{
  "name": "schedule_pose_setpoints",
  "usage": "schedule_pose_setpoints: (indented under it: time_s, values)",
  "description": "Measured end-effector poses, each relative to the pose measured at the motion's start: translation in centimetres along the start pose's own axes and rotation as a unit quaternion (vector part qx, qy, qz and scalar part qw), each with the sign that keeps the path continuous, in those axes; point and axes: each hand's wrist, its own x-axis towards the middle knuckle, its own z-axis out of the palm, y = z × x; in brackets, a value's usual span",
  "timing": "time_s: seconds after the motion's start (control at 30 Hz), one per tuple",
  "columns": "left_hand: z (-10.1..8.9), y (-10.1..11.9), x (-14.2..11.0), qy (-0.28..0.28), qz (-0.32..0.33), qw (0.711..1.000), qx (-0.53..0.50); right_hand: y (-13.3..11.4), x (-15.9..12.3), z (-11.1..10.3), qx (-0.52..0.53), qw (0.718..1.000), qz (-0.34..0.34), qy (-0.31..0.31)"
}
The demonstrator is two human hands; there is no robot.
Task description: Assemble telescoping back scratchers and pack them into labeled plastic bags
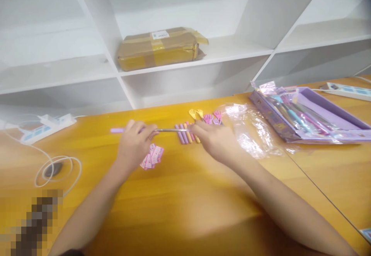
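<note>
A telescopic back scratcher (171, 130) with a purple handle and a thin metal rod is held level across both hands, above the table. My left hand (131, 142) is closed around it at the handle end. My right hand (216, 138) grips the far end, and its fingers hide the tip there. Under and behind my right hand lie several more back scratchers (183, 134) with purple, yellow and pink handles and small hand-shaped heads. Beside my left hand, several pink printed cards (152, 156) lie in a loose fan on the wood.
Crumpled clear plastic bags (255, 132) lie right of my right hand. Beyond them stands a purple display box (330, 107) holding wrapped back scratchers. Power strips (48, 128) sit at both sides, with a coiled white cable (78, 173) at left. A taped carton (162, 49) rests on the shelf.
</note>
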Motion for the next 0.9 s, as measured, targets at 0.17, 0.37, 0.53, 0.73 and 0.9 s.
schedule_pose_setpoints:
  time_s: [0.17, 0.37, 0.53, 0.73, 0.9]
  values:
    - [-3.1, -10.0, -0.5, 0.054, -0.055, 0.995, 0.065, 11.5, -2.1, -3.0, -0.117, 0.986, 0.005, 0.115]
    - [-5.2, -15.9, -2.2, 0.039, -0.101, 0.986, 0.126, 21.0, -6.6, -4.4, -0.186, 0.959, 0.12, 0.176]
    - [-4.4, -14.7, -1.8, 0.026, -0.083, 0.988, 0.13, 19.1, -6.2, -4.3, -0.13, 0.97, 0.157, 0.133]
    - [-4.5, -14.3, -1.3, 0.021, -0.086, 0.986, 0.141, 18.5, -5.8, -4.9, -0.114, 0.969, 0.184, 0.122]
    - [-4.4, -14.2, -1.2, 0.022, -0.075, 0.987, 0.139, 18.6, -5.6, -4.5, -0.134, 0.959, 0.222, 0.113]
